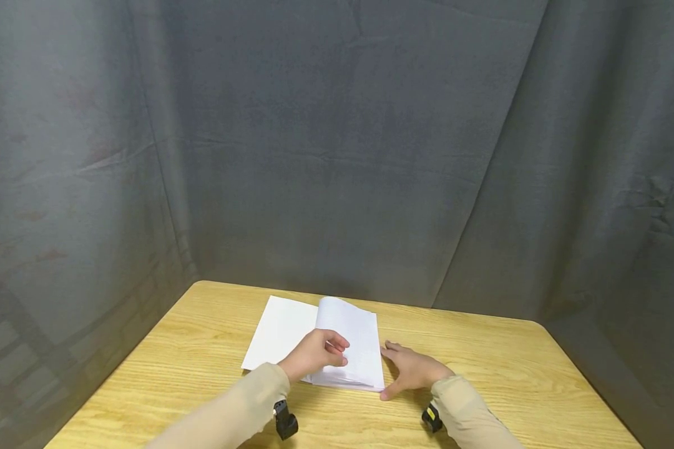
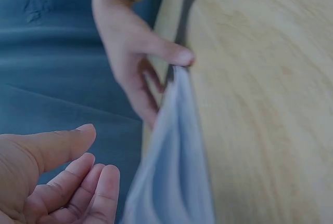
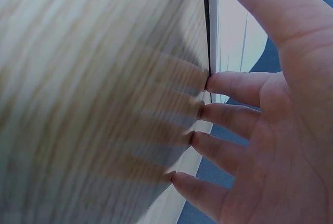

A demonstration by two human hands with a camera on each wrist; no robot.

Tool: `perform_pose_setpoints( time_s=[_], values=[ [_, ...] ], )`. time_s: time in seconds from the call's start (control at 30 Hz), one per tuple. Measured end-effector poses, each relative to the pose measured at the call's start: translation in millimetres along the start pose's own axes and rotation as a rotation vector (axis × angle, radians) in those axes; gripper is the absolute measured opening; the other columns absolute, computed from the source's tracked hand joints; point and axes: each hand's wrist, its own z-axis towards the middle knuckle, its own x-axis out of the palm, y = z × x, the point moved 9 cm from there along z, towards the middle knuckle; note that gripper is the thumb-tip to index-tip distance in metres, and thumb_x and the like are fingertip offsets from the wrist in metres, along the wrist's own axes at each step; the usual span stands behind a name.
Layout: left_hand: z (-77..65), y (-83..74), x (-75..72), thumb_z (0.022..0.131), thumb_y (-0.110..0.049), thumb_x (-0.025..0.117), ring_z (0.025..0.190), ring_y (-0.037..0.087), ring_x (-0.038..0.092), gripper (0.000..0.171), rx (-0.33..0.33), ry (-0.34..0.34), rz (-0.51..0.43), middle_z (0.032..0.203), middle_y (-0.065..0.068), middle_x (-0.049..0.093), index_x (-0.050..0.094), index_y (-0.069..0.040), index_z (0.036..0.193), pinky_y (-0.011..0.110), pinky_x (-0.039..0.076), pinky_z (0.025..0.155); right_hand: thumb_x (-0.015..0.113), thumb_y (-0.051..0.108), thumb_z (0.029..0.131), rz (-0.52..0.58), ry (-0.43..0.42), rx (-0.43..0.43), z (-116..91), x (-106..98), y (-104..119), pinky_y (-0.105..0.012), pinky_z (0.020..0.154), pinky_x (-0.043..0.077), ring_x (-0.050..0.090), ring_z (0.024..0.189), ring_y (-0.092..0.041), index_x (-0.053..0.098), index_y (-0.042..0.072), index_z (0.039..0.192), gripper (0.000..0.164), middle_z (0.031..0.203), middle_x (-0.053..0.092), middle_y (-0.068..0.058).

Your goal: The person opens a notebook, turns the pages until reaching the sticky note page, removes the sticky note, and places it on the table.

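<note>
- lying open on the table [image 1: 174, 362], the book [image 1: 311, 319] has its left page [image 1: 281, 330] fairly flat on its left side.
- above the book's near right half is the left hand [image 1: 317, 350], thumb and fingers loosely bent, grasping nothing; a light fingertip touch would likely suit thin paper better than a heavy press.
- on the book's right half, the right page [image 1: 362, 340] bows up near the fold, and the pages [image 2: 171, 182] look fanned along the near edge; smoothing outward from the fold should settle them best.
- beside the book's right edge is the right hand [image 1: 412, 368], released, fingers spread, thumb by the near corner; light sideways pressure there should keep the book from sliding.
</note>
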Motion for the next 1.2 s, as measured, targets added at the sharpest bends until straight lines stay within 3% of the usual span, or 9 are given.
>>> perform_pose_setpoints(
  time_s=[0.2, 0.47, 1.2],
  values=[
    [3.3, 12.8, 12.9, 0.076, -0.002, 0.078, 0.074, 0.01, 0.058, 0.022, -0.021, 0.026, 0.067, 0.081, 0.003, 0.064, 0.068, 0.003, 0.096, 0.023, 0.048, 0.066, 0.082, 0.049, 0.07, 0.001, 0.004, 0.006, -1, -1, 2, -0.061, 0.108, 0.028, 0.026, 0.14, -0.047, 0.034, -0.004, 0.146, 0.104, 0.154, 0.024, -0.029],
    [7.3, 27.7, 24.9, 0.074, 0.0, 0.078, 0.073, 0.013, 0.056, 0.019, -0.068, 0.053, 0.08, 0.079, 0.002, 0.062, 0.068, 0.0, 0.09, 0.025, 0.047, 0.065, 0.083, 0.046, 0.07, -0.012, -0.002, -0.006, -2, -2, 4, -0.062, 0.109, 0.028, 0.027, 0.139, -0.048, 0.035, -0.006, 0.145, 0.103, 0.153, 0.024, -0.03],
    [8.1, 25.1, 39.9, 0.067, 0.002, 0.083, 0.064, 0.007, 0.048, 0.022, -0.037, 0.058, 0.273, 0.07, -0.002, 0.058, 0.068, -0.004, 0.081, 0.021, 0.043, 0.061, 0.084, 0.046, 0.068, -0.053, -0.021, -0.005, 0, -2, 2, -0.058, 0.109, 0.029, 0.03, 0.139, -0.047, 0.038, -0.008, 0.142, 0.103, 0.152, 0.028, -0.03]
  ],
)
